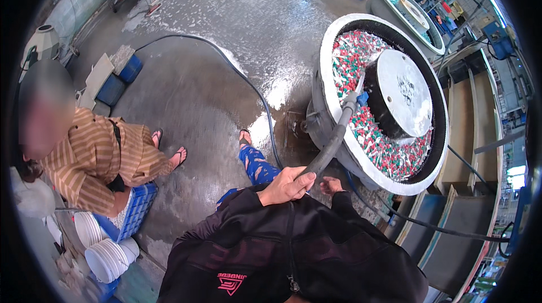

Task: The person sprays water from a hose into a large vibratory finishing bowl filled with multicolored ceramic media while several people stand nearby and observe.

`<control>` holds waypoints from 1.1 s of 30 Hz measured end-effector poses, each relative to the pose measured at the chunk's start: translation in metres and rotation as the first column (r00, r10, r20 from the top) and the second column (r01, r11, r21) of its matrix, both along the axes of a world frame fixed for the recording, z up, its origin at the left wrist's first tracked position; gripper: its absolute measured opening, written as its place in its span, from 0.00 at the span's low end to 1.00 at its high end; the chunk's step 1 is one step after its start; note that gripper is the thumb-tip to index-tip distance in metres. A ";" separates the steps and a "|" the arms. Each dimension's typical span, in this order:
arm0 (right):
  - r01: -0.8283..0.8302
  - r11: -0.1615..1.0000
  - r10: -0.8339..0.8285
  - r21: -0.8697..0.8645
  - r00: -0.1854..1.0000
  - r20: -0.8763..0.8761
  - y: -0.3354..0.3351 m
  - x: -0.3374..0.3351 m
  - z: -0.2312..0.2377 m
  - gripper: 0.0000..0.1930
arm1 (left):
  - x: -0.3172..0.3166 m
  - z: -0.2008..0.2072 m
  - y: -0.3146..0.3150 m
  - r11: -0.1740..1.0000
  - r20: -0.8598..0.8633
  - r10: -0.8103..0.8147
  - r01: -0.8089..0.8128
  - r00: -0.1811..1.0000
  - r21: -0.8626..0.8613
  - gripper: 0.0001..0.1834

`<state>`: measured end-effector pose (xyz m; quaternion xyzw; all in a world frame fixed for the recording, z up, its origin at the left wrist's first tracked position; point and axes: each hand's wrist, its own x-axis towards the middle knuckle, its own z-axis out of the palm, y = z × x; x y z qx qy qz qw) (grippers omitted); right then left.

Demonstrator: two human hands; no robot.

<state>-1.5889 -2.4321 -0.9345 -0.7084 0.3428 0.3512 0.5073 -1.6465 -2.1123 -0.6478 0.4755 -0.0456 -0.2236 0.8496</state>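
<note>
My left hand (pixel 289 185) is closed around the lower end of a thick dark hose (pixel 330 147). The hose slants up to the right and ends in a grey nozzle with a blue valve lever (pixel 363 98). That nozzle reaches over the rim of a large round vibratory tub (pixel 329 80), its tip beside the central hub. Small red, green and white pieces (pixel 389 153) fill the ring around the hub, whose flat top is a pale round lid (pixel 403 93). Close to the tub's near side, my right hand (pixel 332 185) is apart from the nozzle, with its fingers loosely spread.
A person in striped brown clothes (pixel 96 150) sits at the left by a blue crate (pixel 140 210) and stacked white buckets (pixel 110 260). A long dark hose (pixel 248 81) curves over the wet, foamy floor (pixel 186 88). Another round tub (pixel 395 6) stands farther back; wooden troughs (pixel 457 133) line the right.
</note>
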 end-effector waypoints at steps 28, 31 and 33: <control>0.041 0.999 -0.047 -0.034 0.979 -0.198 0.146 0.129 -0.002 0.11 | 0.293 -0.009 0.152 0.912 -0.029 -0.401 0.397 0.915 -0.107 0.18; 0.031 0.997 -0.040 -0.075 0.990 -0.132 0.153 0.122 -0.025 0.11 | 0.307 -0.011 0.163 0.907 -0.022 -0.404 0.397 0.915 -0.139 0.19; 0.026 0.994 -0.034 -0.105 0.996 -0.083 0.148 0.104 -0.058 0.11 | 0.314 -0.013 0.167 0.898 -0.033 -0.427 0.420 0.904 -0.133 0.20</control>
